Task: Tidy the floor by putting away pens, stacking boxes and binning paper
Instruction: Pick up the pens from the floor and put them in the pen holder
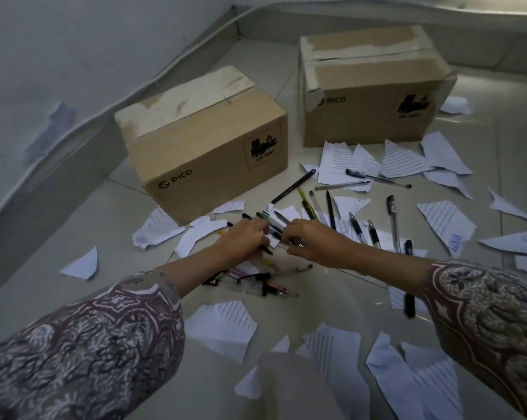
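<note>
Pens (274, 221) are being gathered: the left hand (244, 237) grips a bundle of them low over the floor (332, 286), while the right hand (309, 239) pinches one into it. Next, probably, collecting the scattered pens (374, 234) beside the paper scraps (447, 222).

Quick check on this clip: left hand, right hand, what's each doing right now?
Left hand: fingers curled round a bunch of pens, gripping them.
Right hand: fingers curled at the same bunch; whether it actually grips a pen cannot be told.
</note>
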`<state>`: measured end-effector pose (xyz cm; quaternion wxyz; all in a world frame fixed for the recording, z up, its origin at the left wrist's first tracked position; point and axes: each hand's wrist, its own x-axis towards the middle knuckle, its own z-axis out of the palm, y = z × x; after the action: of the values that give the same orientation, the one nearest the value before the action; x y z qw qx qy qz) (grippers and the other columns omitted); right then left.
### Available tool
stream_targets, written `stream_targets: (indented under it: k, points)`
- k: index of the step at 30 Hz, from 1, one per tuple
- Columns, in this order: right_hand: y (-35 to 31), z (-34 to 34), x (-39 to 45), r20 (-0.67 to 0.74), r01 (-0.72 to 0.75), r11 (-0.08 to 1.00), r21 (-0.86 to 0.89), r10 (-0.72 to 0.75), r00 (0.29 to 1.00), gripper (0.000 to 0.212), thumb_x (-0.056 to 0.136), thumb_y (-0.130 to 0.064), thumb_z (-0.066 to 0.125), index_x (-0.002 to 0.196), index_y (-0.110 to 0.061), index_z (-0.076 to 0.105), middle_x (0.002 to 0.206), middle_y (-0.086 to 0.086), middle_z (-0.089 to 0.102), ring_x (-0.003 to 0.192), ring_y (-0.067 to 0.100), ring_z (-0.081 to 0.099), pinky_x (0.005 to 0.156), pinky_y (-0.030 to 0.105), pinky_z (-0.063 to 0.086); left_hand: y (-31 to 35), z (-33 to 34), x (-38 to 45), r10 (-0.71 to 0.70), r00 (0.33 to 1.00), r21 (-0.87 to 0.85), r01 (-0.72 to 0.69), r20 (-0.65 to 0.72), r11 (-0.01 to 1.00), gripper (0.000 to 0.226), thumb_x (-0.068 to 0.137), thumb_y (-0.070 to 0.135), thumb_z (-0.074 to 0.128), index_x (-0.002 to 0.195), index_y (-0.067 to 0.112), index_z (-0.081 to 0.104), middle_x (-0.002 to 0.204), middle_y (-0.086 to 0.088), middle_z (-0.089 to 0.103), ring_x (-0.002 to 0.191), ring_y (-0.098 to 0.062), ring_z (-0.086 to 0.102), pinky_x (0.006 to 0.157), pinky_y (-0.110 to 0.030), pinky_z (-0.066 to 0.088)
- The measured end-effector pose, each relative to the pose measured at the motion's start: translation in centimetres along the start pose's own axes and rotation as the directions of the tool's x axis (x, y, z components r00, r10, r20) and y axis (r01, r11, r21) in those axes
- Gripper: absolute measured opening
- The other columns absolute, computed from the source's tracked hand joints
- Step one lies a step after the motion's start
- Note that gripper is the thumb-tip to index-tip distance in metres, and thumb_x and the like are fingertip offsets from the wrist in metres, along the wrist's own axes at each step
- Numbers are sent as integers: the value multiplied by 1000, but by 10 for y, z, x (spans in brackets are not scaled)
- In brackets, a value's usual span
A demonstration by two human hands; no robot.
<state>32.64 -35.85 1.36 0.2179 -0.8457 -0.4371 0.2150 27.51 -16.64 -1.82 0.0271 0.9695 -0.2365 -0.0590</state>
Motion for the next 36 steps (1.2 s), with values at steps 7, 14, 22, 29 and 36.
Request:
stream_targets:
  k: [7, 14, 22, 29, 36]
  points:
    - [5, 1, 7, 24, 7, 1000, 3, -7, 1000, 18, 88, -14, 59, 102, -3, 63, 102, 13, 62, 84, 21, 55, 75, 34, 45, -23, -21, -9, -262, 954, -309, 207, -149, 928, 20, 91, 18, 54, 102, 8, 67, 86, -14, 65, 78, -29, 61, 69, -37, 47]
    - [-10, 14, 19, 131, 51, 999, -16, -48, 990, 22, 88, -12, 58, 109, -3, 62, 111, 12, 64, 97, 23, 59, 81, 34, 48, -21, -11, -31, -451, 881, -358, 471, 143, 806, 21, 92, 20, 55, 87, 1, 58, 79, -13, 54, 77, -28, 51, 63, -28, 28]
    - [-11, 34, 24, 223, 117, 989, -95, -93, 970, 17, 88, -9, 54, 101, -3, 62, 91, 10, 57, 81, 21, 52, 72, 36, 45, -11, 14, -26, -468, 827, -278, 551, 312, 787, 25, 77, 4, 62, 66, 10, 40, 68, 0, 35, 75, -22, 42, 63, -29, 29]
    - [-1, 47, 18, 281, 188, 934, -304, -101, 954, 18, 90, -14, 51, 98, -1, 61, 101, 16, 56, 95, 31, 53, 77, 42, 47, -23, -8, -32, -538, 818, -363, 573, 201, 735, 9, 91, 8, 50, 83, 4, 51, 81, -13, 53, 77, -24, 47, 55, -23, 25]
    - [-17, 36, 33, 128, 28, 981, -190, -4, 992, 16, 86, -9, 47, 73, -10, 37, 71, 8, 45, 71, 26, 46, 58, 34, 33, -32, -21, -56, -611, 757, -540, 623, 233, 566, 13, 94, 5, 41, 82, 8, 46, 81, -8, 55, 69, -14, 51, 62, -26, 37]
